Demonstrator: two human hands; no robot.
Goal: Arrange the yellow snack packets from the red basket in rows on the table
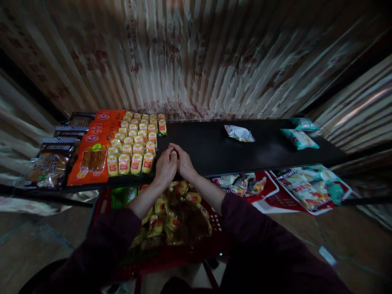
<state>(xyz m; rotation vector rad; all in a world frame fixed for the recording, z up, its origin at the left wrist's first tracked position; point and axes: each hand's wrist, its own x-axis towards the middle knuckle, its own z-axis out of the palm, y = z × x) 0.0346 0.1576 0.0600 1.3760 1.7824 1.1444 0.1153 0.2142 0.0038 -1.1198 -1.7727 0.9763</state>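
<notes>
My left hand point(166, 165) and my right hand point(183, 161) meet at the front edge of the black shelf point(202, 151). Their fingers are curled in against each other, and whatever lies between them, if anything, is hidden. Just left of them stand several rows of small yellow packaged cakes point(136, 163) with red and white labels. Under my forearms a red basket point(216, 220) holds more of these yellow packs point(173, 222), partly in shadow.
Orange snack packets point(92, 159) and dark bags point(52, 163) line the shelf's left end. A white packet point(239, 133) lies right of my hands, with teal bags point(300, 139) at the far right. Below are red baskets point(272, 183) of snack bags point(309, 188). A pleated curtain point(190, 61) hangs behind.
</notes>
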